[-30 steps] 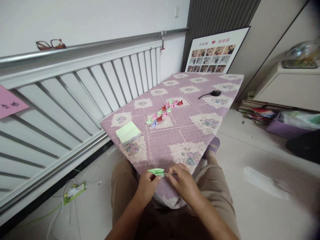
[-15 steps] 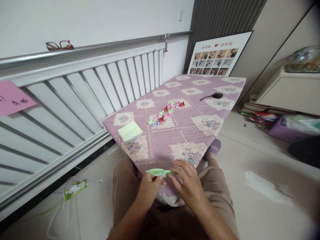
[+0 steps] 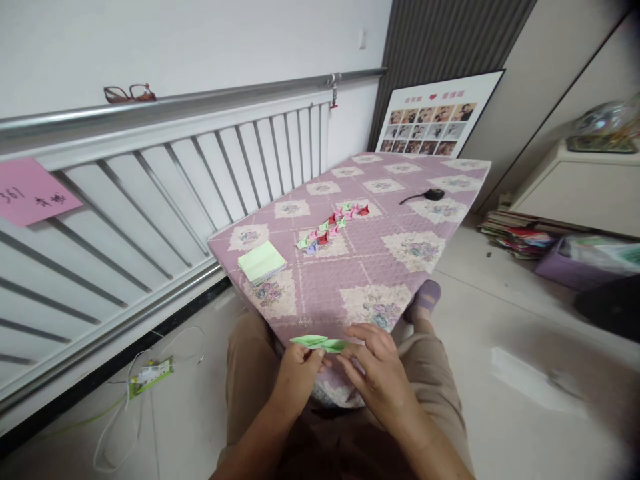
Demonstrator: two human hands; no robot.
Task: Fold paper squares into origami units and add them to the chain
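A long, narrow piece of folded green paper is held out over the near corner of the table. My left hand pinches it from below near its middle, thumb on the near side. The fingertips of my right hand close on its right end, with the upper fingers curled above it. Farther up the cloth, several small folded paper pieces in green, pink, red and purple lie in slanting rows. To their left rests a stack of square paper, its top sheet light green.
A purple floral cloth covers the table. A black object with a thin tail lies toward its right edge. White radiator bars run along the left, with glasses on the pipe above. A power strip with cables sits on the floor.
My right fingers have closed onto the right end of the folded paper, which now looks flatter and straighter. The view has shifted slightly; the things on the table stay put.
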